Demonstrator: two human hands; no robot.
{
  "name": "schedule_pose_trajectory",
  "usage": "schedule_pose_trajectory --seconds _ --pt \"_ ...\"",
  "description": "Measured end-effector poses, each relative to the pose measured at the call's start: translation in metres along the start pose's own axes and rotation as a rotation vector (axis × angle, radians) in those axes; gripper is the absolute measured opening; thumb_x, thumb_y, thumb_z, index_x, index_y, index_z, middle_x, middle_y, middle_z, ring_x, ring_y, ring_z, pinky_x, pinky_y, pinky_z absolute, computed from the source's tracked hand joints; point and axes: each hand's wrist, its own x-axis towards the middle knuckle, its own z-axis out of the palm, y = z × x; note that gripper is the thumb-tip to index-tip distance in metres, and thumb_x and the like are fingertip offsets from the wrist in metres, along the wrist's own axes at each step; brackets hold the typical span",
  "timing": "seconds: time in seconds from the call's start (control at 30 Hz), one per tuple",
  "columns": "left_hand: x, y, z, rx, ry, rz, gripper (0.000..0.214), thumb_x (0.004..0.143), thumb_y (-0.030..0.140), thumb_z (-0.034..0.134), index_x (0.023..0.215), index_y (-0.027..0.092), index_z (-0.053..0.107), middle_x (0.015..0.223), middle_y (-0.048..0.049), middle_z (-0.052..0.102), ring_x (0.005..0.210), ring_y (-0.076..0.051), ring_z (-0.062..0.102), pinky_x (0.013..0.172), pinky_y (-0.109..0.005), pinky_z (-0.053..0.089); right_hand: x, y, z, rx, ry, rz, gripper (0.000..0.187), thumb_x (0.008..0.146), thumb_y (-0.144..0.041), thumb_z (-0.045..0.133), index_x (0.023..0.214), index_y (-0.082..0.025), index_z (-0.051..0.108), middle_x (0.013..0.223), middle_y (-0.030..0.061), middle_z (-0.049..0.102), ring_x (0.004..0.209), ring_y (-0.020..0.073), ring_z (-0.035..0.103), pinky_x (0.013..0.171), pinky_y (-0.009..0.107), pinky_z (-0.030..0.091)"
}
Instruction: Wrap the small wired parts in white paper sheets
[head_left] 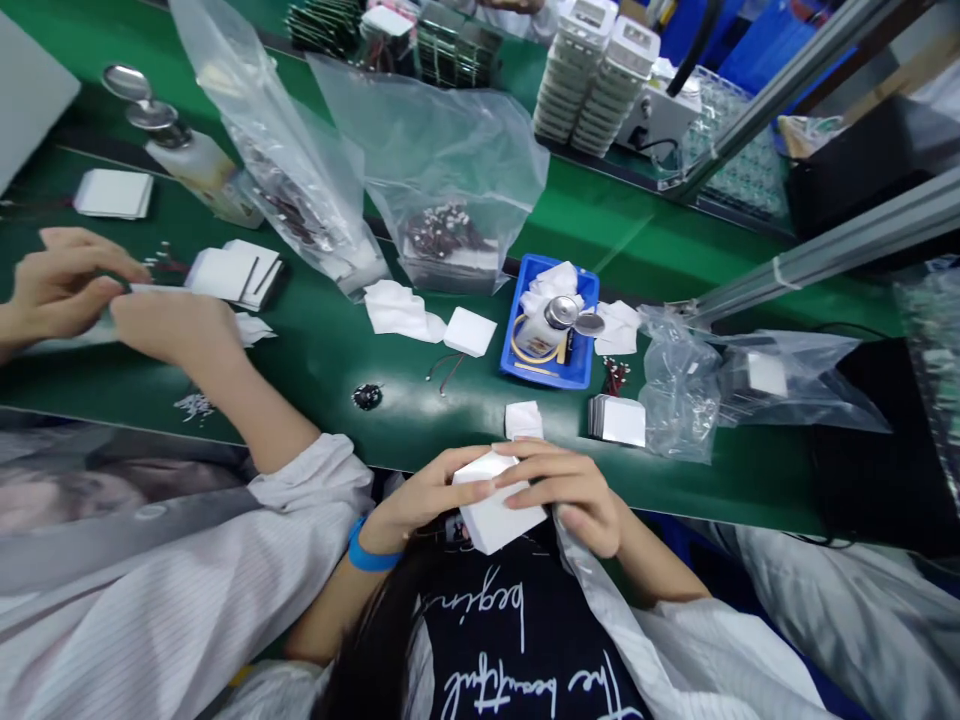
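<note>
Close to my body, just off the table's front edge, I hold a thick white square block [501, 522]. My left hand [429, 492], with a blue band at its wrist, grips the block's left side, thumb on top. The fingers of my right hand [561, 480] are bent over the upper right of the block and touch it. Whether the block is one piece or a stack cannot be made out. A folded white tissue [523, 419] lies just beyond my fingers. Farther back is a single white square panel [470, 331] with thin dark red wires.
A blue tray [545, 376] holds a pump bottle [541, 328] and tissues. Right of it stands a stack of white panels [621, 420] beside plastic bags [679, 385]. A small black coil [367, 397] lies left. At far left, a co-worker's hands [169, 320] handle a panel.
</note>
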Motion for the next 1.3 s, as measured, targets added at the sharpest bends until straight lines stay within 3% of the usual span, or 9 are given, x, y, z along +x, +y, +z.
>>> schedule_pose_trajectory --seconds 0.07,0.13,0.23,0.4,0.7,0.9,1.13,1.3 --pt "-0.010 0.006 -0.003 0.137 0.033 0.024 0.040 0.082 0.051 0.068 0.099 0.015 0.067 0.078 -0.0011 0.061 0.062 -0.011 0.051 0.052 -0.019 0.042 0.007 0.008 0.000 0.087 0.101 0.137 0.050 0.103 -0.044 0.026 0.104 -0.023 0.071 0.113 0.0087 0.073 0.121 0.0268 0.063 0.102 0.052 0.051" --pt "-0.015 0.009 -0.002 0.235 0.113 0.040 0.033 0.089 0.047 0.060 0.097 0.016 0.064 0.078 -0.0002 0.059 0.063 -0.011 0.051 0.053 -0.019 0.044 0.016 0.013 0.003 0.064 0.158 0.261 0.033 0.101 -0.040 0.042 0.110 -0.024 0.069 0.117 0.0079 0.071 0.117 0.0248 0.064 0.101 0.049 0.052" --pt "-0.017 0.010 0.003 0.375 0.242 0.094 0.026 0.093 0.042 0.055 0.092 0.017 0.061 0.074 0.0021 0.056 0.063 -0.011 0.051 0.055 -0.019 0.044 0.032 0.016 0.012 -0.047 0.082 0.320 0.025 0.096 -0.029 0.058 0.120 -0.025 0.064 0.120 0.0063 0.069 0.114 0.0210 0.065 0.100 0.041 0.053" --pt "-0.013 0.008 0.001 0.534 0.349 0.177 0.021 0.095 0.035 0.051 0.089 0.017 0.060 0.074 0.0021 0.058 0.064 -0.011 0.051 0.057 -0.019 0.041 0.045 0.018 0.026 -0.099 0.100 0.271 0.030 0.097 -0.021 0.055 0.126 -0.026 0.062 0.118 0.0053 0.070 0.108 0.0175 0.067 0.094 0.034 0.056" --pt "-0.007 0.001 -0.002 0.472 0.401 0.172 0.026 0.097 0.039 0.049 0.101 0.016 0.060 0.086 -0.0010 0.064 0.073 -0.013 0.055 0.064 -0.021 0.045 0.035 0.038 0.043 -0.354 0.190 0.071 0.052 0.097 -0.011 0.050 0.145 -0.030 0.045 0.125 0.0079 0.067 0.109 0.0196 0.066 0.089 0.037 0.057" --pt "-0.006 -0.002 -0.004 0.458 0.401 0.178 0.031 0.097 0.041 0.048 0.107 0.015 0.062 0.090 -0.0015 0.065 0.077 -0.014 0.055 0.068 -0.022 0.046 0.036 0.040 0.044 -0.277 0.202 0.057 0.041 0.097 -0.012 0.049 0.134 -0.028 0.057 0.127 0.0091 0.067 0.112 0.0210 0.066 0.090 0.039 0.057" --pt "-0.007 -0.002 -0.005 0.465 0.392 0.184 0.029 0.098 0.040 0.048 0.107 0.016 0.062 0.088 0.0001 0.064 0.075 -0.012 0.054 0.067 -0.020 0.045 0.044 0.036 0.044 -0.127 0.283 0.190 0.031 0.095 -0.015 0.057 0.122 -0.026 0.065 0.110 0.0068 0.074 0.099 0.0188 0.071 0.086 0.036 0.058" --pt "-0.008 -0.003 -0.005 0.461 0.404 0.210 0.027 0.098 0.038 0.048 0.105 0.016 0.062 0.090 -0.0002 0.065 0.077 -0.012 0.056 0.070 -0.020 0.046 0.042 0.042 0.047 -0.164 0.300 0.079 0.034 0.095 -0.012 0.054 0.123 -0.026 0.066 0.112 0.0078 0.074 0.098 0.0198 0.071 0.083 0.037 0.058"
